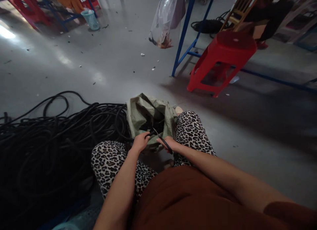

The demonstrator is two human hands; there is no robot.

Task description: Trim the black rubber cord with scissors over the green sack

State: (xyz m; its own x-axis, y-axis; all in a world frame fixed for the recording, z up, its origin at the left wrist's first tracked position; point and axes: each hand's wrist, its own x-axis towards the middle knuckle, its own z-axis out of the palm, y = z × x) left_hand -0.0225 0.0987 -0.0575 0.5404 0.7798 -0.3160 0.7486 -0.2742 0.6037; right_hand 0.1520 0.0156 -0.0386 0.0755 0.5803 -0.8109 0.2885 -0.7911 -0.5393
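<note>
My left hand is closed around a black rubber-like cord, whose end reaches over the mouth of a sack. In my right hand is a pair of scissors with black handles, its blades pointing away from me beside the cord end. Between my knees stands the greenish woven sack, its rim folded open and dark pieces lying inside. Whether the blades touch the cord I cannot make out. A large heap of black cord spreads over the floor to my left, with strands running up to the sack.
A red plastic stool stands at the front right beside a blue metal frame. A clear plastic bag hangs from it. Further back are a light-blue basket, red chairs and a seated person. Small scraps dot the floor.
</note>
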